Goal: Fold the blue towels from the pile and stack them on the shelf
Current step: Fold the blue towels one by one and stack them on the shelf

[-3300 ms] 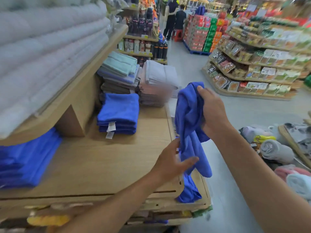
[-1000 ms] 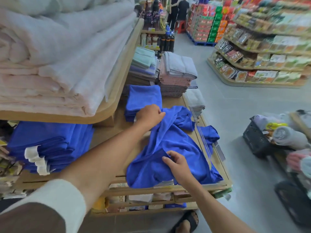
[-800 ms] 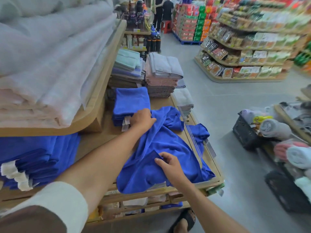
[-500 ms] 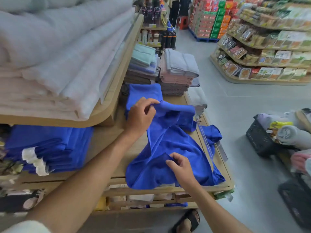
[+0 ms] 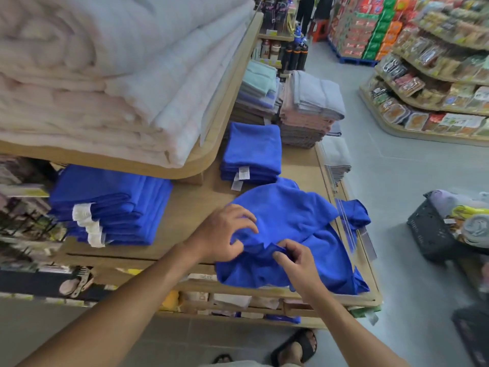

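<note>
**LOOSE BLUE TOWEL HELD IN BOTH HANDS AT SHELF FRONT**

Location: front right part of the wooden shelf (image 5: 190,207), with the loose blue towel (image 5: 299,218) lying there unfolded and rumpled, reaching the near edge.

Left hand (image 5: 225,234): at the towel's near left side, fingers curled down onto the cloth, thumb tucked under a raised fold. Clamped on the towel.

Right hand (image 5: 296,260): just beside the left, thumb and forefinger pinching the same bunched ridge of cloth. Also clamped on the towel.

Relative position: most of the towel beyond and to the right of both hands. A narrower strip nearer than the hands, along the shelf's front edge.

Orientation: outline irregular. Longer run from the near front edge back toward the folded blue stack (image 5: 251,147), with the far end close to that stack's hanging labels. One corner past the shelf's right edge, pointing toward the aisle.

Surroundings: a larger blue stack (image 5: 113,202) well to the left, under the upper shelf (image 5: 211,144) carrying pale blankets (image 5: 105,75).
</note>
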Demonstrator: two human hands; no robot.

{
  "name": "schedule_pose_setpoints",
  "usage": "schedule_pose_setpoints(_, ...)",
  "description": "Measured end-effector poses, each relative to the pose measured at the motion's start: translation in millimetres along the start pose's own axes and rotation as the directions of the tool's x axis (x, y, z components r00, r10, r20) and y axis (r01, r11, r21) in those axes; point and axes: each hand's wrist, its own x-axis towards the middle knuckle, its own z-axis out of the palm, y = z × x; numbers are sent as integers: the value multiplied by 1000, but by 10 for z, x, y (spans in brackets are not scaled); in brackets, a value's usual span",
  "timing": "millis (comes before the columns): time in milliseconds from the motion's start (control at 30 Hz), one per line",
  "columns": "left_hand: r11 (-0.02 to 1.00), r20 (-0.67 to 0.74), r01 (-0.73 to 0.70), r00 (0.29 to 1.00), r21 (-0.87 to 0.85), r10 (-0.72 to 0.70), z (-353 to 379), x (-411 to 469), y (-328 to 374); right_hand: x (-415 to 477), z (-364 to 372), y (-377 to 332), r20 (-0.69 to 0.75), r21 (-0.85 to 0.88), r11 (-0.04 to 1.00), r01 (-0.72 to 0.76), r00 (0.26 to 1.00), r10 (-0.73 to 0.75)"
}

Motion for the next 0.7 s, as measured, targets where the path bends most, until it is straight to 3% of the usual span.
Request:
schedule_pose_setpoints(100,988,131,27,991,-153,-7,124,35,132,-4,-4,-17,-28,38,999,-6,1000,7)
schedule_pose_setpoints(200,954,124,157,984,-255,-128,237,68,178,-4,-7,-12,-31,65,998,-10,999,13)
schedule_pose_setpoints(267,873,122,275,961,-404,-247,278,79,167,5,-20,13,-37,58,998,4,999,-2)
schedule_pose_setpoints(333,760,222,384,923,-524,-313,277,59,133,26,-42,27,-51,81,997,-12,999,16)
schedule_pose_setpoints(400,726,305,435,899,-533,-315,278,16,77,31,-61,22,-63,110,993,-31,997,38)
schedule_pose_setpoints(467,685,292,470,883,-556,-369,292,-25,40,25,-69,12,-74,89,995,-35,996,41)
schedule_pose_setpoints(533,567,237,515,838,-643,-492,324,-49,69,22,-66,-13,-81,51,999,-17,997,21)
schedule_pose_setpoints(633,285,226,506,728,-814,-647,374,-41,199,3,-47,-118,-13,29,1000,2,1000,-2)
schedule_pose_setpoints(700,262,186,459,723,-849,-665,343,-25,286,-28,-28,-275,117,-3,998,69,991,-68)
